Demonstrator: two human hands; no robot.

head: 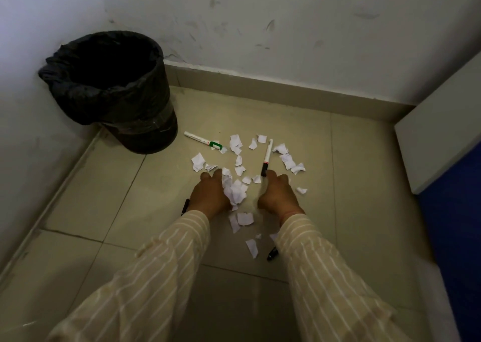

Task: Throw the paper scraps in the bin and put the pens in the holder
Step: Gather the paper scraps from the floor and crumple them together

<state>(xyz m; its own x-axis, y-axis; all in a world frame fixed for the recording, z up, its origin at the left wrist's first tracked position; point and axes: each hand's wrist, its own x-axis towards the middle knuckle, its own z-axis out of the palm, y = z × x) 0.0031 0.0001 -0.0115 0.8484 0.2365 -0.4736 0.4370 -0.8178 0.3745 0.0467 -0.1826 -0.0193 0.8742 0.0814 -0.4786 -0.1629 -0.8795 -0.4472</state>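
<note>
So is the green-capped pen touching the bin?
Apart. The head view shows bare floor tile between the green-capped pen and the bin.

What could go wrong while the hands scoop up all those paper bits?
1. The pen touching the right hand might get swept up with the paper scraps and land in the bin.
2. Scraps pressed by the left hand may spill before reaching it.
3. The half-hidden dark pens could be missed.

I'm in a loose cream cotton top with thin white stripes; left sleeve (145,271) and right sleeve (328,268) reach my wrists, cuffs slightly wide. Bare hands, no rings.
</note>
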